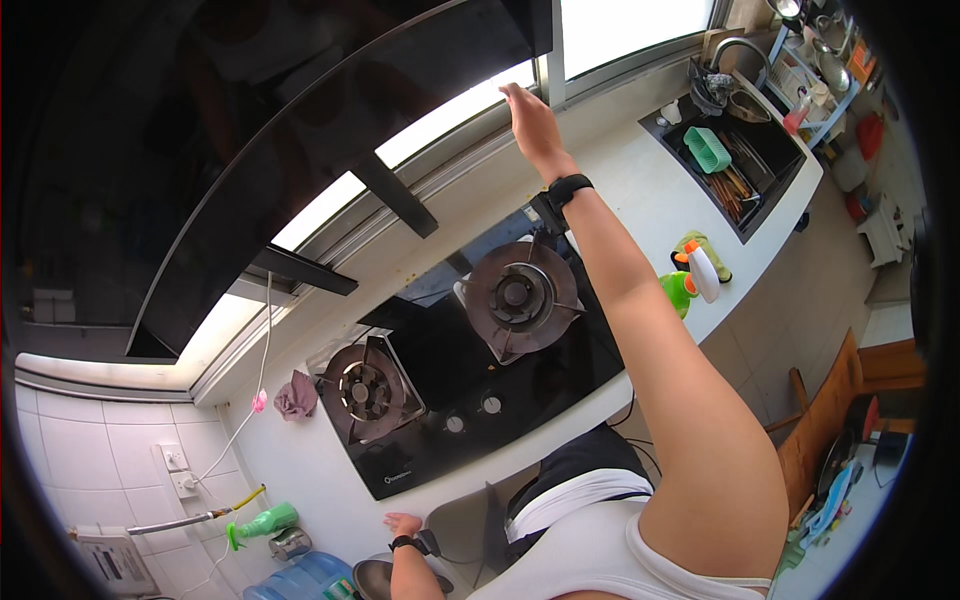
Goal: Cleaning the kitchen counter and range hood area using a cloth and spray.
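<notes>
My right hand (531, 129) is raised beyond the gas hob, beside the bright window (465, 112) and the lower edge of a black range hood (330, 97). Its fingers point up and partly hide one another; whether they touch anything does not show. My left hand (403, 523) is low at the counter's front edge, its fingers spread and nothing in them. Between the hands lies the black glass hob (420, 330) with a right burner (517, 292), a left burner (361, 394) and two knobs. A crumpled mauve cloth (295, 395) lies left of it.
A green spray bottle (679, 291) with a white-orange head stands by a green cloth (712, 255). Further right, a sink (776, 150) holds a green basket (707, 148) and chopsticks. At lower left are another green spray bottle (270, 520), a blue water jug (300, 577) and a pan (375, 577).
</notes>
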Demonstrator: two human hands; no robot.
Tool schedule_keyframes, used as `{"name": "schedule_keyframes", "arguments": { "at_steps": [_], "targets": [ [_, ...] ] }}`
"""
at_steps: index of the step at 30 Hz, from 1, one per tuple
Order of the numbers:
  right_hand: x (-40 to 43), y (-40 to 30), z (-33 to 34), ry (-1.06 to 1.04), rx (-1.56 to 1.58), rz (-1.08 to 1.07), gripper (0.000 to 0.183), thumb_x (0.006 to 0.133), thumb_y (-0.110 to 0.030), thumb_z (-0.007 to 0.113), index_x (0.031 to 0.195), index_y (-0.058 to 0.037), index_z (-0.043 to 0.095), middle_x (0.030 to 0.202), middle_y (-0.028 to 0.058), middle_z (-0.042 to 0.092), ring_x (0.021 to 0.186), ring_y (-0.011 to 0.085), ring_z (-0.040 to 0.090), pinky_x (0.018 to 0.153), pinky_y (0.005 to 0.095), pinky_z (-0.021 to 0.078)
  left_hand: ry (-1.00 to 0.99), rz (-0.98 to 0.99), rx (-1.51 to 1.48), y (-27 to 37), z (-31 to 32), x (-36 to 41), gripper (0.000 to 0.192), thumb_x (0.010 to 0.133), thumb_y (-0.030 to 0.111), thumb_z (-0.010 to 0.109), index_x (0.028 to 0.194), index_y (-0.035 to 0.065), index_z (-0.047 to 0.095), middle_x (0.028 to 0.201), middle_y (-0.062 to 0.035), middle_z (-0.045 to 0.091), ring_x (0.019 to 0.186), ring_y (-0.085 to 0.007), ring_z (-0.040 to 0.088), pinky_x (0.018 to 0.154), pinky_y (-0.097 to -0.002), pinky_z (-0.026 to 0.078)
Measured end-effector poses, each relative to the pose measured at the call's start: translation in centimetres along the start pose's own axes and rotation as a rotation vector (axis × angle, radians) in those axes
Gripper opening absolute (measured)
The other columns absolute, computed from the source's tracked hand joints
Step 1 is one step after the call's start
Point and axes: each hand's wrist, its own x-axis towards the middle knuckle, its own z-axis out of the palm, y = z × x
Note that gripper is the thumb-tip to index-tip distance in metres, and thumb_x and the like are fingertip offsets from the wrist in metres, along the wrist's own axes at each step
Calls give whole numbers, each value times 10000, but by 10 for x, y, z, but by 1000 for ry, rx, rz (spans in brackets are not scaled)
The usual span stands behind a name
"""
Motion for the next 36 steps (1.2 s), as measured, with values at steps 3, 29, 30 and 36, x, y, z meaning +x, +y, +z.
{"name": "schedule_keyframes", "arguments": {
  "at_steps": [3,29,30,36],
  "targets": [
    [2,-5,10,32,-4,72,168,924,-45,387,1034,-45,514,1085,157,627,991,335,603,797,396,504,-40,-13,212,-14,8,21,971,780,159,510,1401,-12,-216,1469,-297,-200,1388,-463,-10,1138,-480,77],
    [15,56,-2,345,-74,99,168,951,-126,428,1055,-100,557,932,118,655,829,324,627,692,403,505,33,10,177,-26,26,53,916,834,280,481,1380,-101,-149,1442,-360,-171,1334,-548,-40,1108,-549,66],
    [19,50,5,353,-45,151,172,954,-131,427,1058,-97,560,926,112,659,829,318,630,697,402,502,74,-82,143,-35,34,60,964,809,241,487,1381,-47,-233,1462,-316,-193,1382,-478,36,1131,-485,111],
    [30,74,-43,342,-37,237,229,964,-210,424,1053,-92,598,836,91,680,808,287,650,682,373,499,-75,33,214,16,2,-3,897,851,292,437,1357,-153,-154,1438,-370,-170,1336,-540,-122,1110,-556,54]
  ]
}}
